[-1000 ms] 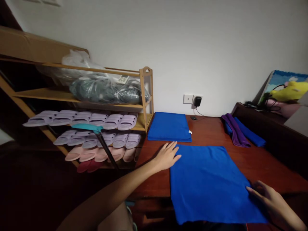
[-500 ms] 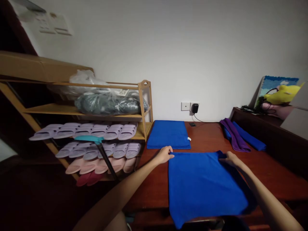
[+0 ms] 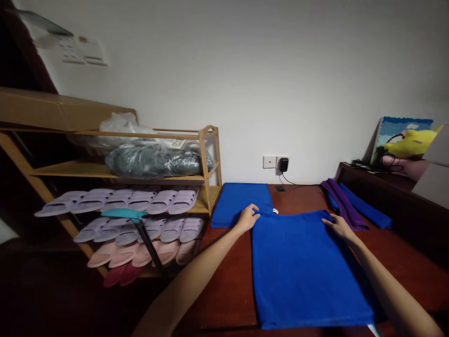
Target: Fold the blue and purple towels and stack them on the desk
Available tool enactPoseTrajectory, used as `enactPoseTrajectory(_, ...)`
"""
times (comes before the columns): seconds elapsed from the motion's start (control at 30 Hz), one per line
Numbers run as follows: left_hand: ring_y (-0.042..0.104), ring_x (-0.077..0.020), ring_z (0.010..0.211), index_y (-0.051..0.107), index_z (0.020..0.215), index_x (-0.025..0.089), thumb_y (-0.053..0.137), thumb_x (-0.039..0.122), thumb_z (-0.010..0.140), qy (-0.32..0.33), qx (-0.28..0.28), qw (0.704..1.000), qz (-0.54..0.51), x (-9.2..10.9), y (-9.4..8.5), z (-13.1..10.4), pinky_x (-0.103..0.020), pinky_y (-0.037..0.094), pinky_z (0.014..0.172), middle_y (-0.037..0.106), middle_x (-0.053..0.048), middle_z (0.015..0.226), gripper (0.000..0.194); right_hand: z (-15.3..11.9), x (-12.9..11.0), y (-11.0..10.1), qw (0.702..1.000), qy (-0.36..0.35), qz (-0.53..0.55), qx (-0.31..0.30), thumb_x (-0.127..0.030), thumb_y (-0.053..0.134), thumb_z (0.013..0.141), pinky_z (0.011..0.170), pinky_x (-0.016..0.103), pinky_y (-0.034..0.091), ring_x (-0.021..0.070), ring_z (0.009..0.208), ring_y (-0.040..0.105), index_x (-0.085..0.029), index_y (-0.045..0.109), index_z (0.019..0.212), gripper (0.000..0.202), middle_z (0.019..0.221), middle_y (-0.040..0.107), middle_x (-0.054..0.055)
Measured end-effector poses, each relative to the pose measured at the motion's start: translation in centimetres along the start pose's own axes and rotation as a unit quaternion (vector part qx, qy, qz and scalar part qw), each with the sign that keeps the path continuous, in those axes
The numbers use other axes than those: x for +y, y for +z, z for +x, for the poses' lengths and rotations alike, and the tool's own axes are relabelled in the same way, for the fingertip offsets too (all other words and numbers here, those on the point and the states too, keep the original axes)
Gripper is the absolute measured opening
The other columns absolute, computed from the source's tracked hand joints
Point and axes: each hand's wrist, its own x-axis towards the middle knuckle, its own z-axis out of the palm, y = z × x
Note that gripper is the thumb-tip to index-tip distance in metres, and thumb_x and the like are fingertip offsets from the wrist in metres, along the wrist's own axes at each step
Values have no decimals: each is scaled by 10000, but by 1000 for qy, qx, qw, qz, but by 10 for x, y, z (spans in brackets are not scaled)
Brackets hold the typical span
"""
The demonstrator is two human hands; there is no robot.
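Observation:
A blue cloth (image 3: 308, 271), towel-like, is spread over the front of the reddish-brown table (image 3: 224, 281), reaching its near edge. My left hand (image 3: 249, 217) pinches its far left corner, and my right hand (image 3: 339, 227) grips the far right corner. Between the hands the far edge sags slightly. A white tag shows at the cloth's near right corner. Just behind my left hand lies a folded blue cloth stack (image 3: 238, 203) with a small white label at its right side.
Left of the table stands a wooden rack (image 3: 210, 178) with rows of slippers (image 3: 161, 201) and a plastic-wrapped bundle (image 3: 157, 159). A teal-topped handle (image 3: 124, 214) rises before it. Purple cloth (image 3: 345, 206) and rolled blue cloth (image 3: 366, 206) lie back right. A black plug (image 3: 283, 164) sits in the wall.
Both hands have moved the blue cloth's far edge away from me, so its left corner now overlaps the folded stack. The near edge lies straighter, and the view has tilted up slightly.

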Motion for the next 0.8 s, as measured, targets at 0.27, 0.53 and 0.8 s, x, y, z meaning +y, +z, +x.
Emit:
enactPoseTrajectory(0.27, 259, -277, 1376, 396, 1379, 194, 420, 357, 946, 210, -77, 964, 144, 38, -4, -86, -469, 218, 1103, 314, -112, 1498, 464, -22, 4, 8, 983, 8, -171, 63, -552, 417, 838, 965, 530, 339, 373, 1189, 461, -96, 476, 1293, 647, 1291, 503, 227)
enactPoseTrajectory(0.53, 156, -253, 1412, 131, 1497, 257, 460, 457, 923, 300, -292, 895, 155, 39, -20, -172, -460, 162, 1148, 171, -44, 1542, 691, -84, -6, 4, 957, -78, -271, -70, -626, 226, 897, 1071, 517, 208, 262, 1377, 240, -298, 298, 1436, 635, 1521, 242, 66)
enactPoseTrajectory(0.8, 173, -245, 1409, 100, 1497, 285, 451, 432, 937, 281, -233, 915, 172, 30, -23, -195, -440, 162, 1150, 148, -26, 1546, 677, -167, 2, -46, 948, 144, -278, -51, -725, 281, 820, 637, 367, 423, 288, 742, 629, -229, 550, 813, 564, 796, 659, 96)
